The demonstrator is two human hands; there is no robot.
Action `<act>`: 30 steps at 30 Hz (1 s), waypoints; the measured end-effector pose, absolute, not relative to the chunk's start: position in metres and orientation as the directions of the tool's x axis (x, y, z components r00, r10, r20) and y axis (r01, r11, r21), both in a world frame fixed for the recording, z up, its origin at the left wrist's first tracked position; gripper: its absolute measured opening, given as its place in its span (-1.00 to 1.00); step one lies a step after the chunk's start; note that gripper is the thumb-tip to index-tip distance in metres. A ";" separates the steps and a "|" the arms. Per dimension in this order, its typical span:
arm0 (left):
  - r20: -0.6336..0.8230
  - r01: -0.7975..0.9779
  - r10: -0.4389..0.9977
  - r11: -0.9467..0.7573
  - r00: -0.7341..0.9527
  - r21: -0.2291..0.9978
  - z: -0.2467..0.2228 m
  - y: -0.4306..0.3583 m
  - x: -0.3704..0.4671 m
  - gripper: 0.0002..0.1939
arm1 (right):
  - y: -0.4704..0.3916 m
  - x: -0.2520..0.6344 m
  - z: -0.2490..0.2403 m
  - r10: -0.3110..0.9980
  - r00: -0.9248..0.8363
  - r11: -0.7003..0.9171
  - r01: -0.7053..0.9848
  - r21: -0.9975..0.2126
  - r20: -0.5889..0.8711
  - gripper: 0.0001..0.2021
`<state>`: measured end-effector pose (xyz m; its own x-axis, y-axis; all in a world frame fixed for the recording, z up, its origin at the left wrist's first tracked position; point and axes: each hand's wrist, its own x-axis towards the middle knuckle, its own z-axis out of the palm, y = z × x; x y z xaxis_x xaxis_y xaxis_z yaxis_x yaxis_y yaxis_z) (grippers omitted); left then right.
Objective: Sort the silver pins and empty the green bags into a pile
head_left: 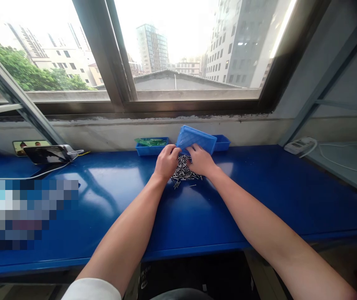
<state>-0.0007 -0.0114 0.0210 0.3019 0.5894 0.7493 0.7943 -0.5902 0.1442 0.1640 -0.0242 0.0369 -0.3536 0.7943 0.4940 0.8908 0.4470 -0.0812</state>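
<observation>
A blue plastic bin (196, 136) is tipped up at the back of the blue table. My left hand (166, 160) is closed on its lower left corner. Against the bin's lower edge, my right hand (202, 160) has its fingers on the plastic, with the thumb low beside the metal pieces. A heap of thin, shiny metal pieces (183, 170), like screws or pins, lies on the table below the bin and between my hands. Several have strayed toward me. The bin's inside is hidden.
A blue tray (152, 151) with green pieces stands left of the tilted bin, and another blue bin (222, 143) is partly behind it. Phones (46, 154) with a white cable are at left. A power strip (300, 144) lies right. Shelf posts flank the blue table (260, 187).
</observation>
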 end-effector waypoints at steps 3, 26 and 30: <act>0.764 0.779 0.566 -0.612 0.309 0.138 0.018 -0.009 -0.001 -0.75 | -0.023 0.165 0.036 0.834 -0.326 0.415 0.902 -0.117 0.445 -0.71; 0.815 0.742 0.579 -0.556 0.022 0.375 0.016 0.000 -0.008 -0.86 | -0.020 0.192 0.045 0.692 -0.342 0.700 0.532 -0.476 0.636 -0.91; 0.814 0.737 0.581 -0.557 0.015 0.384 0.015 0.002 -0.010 -0.86 | -0.023 0.191 0.046 0.733 -0.230 0.663 0.447 -0.600 0.640 -0.95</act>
